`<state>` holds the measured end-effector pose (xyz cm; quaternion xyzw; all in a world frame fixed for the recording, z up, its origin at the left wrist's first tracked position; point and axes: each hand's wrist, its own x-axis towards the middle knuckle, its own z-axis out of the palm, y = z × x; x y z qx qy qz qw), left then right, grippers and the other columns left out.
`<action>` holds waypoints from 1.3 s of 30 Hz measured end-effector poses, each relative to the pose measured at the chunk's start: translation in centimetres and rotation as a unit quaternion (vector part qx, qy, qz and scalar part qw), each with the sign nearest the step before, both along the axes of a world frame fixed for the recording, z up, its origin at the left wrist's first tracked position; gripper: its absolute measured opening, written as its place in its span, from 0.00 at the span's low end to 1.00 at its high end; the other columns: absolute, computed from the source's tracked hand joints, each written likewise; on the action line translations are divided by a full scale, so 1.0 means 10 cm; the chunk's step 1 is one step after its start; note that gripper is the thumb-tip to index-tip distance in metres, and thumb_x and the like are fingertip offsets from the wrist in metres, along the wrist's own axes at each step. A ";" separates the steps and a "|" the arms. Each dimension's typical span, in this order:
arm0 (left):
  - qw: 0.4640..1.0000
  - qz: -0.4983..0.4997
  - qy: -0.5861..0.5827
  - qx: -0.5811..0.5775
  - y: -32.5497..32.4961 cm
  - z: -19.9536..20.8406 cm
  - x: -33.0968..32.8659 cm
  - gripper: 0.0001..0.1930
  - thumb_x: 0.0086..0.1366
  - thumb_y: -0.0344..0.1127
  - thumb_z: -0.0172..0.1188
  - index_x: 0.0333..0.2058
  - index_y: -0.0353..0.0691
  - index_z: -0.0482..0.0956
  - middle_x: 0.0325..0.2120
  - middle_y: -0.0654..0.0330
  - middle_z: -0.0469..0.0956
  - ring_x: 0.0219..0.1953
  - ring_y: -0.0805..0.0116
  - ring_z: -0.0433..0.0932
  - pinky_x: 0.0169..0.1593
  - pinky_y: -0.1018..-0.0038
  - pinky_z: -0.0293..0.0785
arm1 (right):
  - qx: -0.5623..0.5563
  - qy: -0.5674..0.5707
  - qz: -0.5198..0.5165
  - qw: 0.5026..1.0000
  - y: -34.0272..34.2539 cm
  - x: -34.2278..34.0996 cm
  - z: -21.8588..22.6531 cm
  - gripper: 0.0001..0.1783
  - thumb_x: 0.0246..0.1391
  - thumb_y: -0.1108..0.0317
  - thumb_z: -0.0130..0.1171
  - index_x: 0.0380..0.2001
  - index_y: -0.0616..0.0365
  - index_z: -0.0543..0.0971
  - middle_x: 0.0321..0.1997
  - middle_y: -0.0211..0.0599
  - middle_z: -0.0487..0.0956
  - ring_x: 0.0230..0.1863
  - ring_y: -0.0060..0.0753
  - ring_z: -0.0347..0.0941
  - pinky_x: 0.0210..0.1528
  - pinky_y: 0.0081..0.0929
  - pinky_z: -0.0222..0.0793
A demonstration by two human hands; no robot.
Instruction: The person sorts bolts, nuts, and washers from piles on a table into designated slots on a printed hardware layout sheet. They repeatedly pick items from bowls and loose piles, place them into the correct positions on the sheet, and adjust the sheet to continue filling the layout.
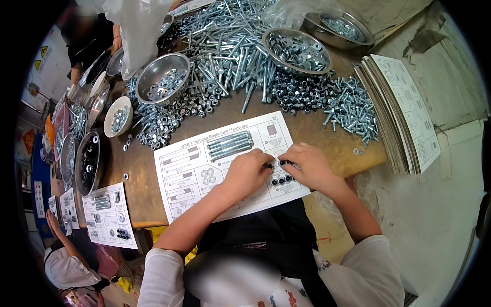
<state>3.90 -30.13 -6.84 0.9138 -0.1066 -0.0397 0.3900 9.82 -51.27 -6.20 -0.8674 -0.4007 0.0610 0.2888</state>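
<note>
Here, at the nine o'clock side of the printed sorting sheet (225, 163), the left hand (248, 171) is curled knuckles-up, its fingertips pinched on a small black piece at the sheet's lower right; what exactly it pinches is too small to tell. Just toward three o'clock, the right hand (307, 166) is bent the same way, fingertips nipping another little black part. Below the fingers, toward six o'clock, black nuts (281, 179) sit in a cluster on the paper, holes facing up, so they have no long axis to speak of. They look hard, light and smooth, likely to roll or slip, best taken by the rim between thumb and forefinger. Long bolts (230, 145) lie at eleven o'clock, pointing roughly left-right
</note>
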 end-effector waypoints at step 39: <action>0.979 -0.055 -0.193 0.032 -1.19 -0.15 1.28 0.14 0.58 0.29 0.61 0.44 0.40 0.79 0.40 0.54 0.77 0.44 0.51 0.78 0.44 0.59 0.76 | -0.060 -0.063 -0.363 0.928 -0.80 0.84 -0.23 0.16 0.45 0.68 0.67 0.40 0.55 0.77 0.27 0.40 0.82 0.32 0.49 0.80 0.36 0.45 0.74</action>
